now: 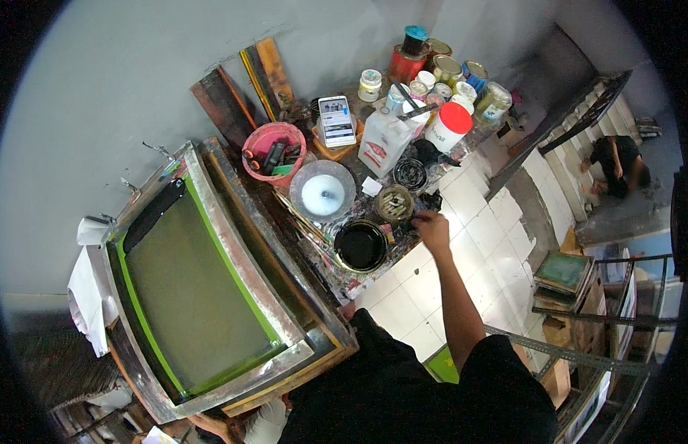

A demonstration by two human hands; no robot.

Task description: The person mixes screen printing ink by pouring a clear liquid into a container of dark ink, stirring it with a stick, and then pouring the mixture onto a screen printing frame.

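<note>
My right hand [433, 231] reaches to the near right corner of the cluttered bench, with its fingers bent together. Whatever they hold is too small to make out. Beside the fingertips is a round dish [395, 203] of cigarette butts, with crumpled black plastic [431, 200] just beyond. A round tub of black ink [361, 246] stands left of the hand. Farther left, a bowl [322, 192] holds white paste. At the bench edge, a small patch of skin shows by my black shirt; it may be my left hand, but its fingers are hidden.
A screen-printing frame [203, 274] with green-taped edges and black ink along one end fills the left. Behind the bowls stand a pink basket [274, 150], a phone [336, 121], a translucent jug [385, 144], a red-lidded tub [448, 127] and several cans. Another person [618, 164] crouches by the stairs.
</note>
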